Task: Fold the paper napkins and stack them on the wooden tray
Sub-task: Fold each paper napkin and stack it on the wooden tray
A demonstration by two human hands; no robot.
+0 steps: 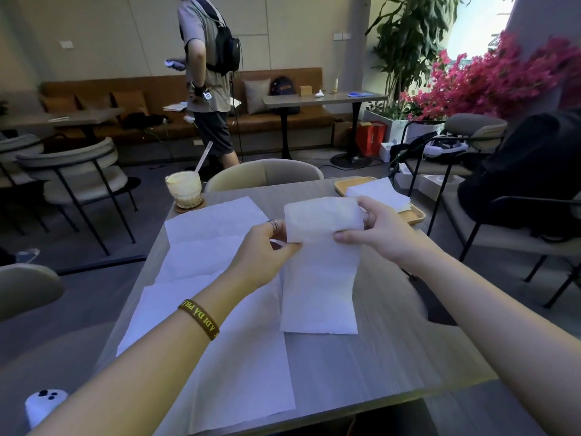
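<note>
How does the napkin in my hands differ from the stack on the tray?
The held napkin is one long strip, part folded, its far end lifted by the left hand and right hand; the stack on the wooden tray is several small squares lying flat, untouched. Both are white paper.

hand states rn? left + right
Left hand: pinches the left edge of the paper napkin at its fold.
Right hand: grips the same napkin's folded-over top, right side.
</note>
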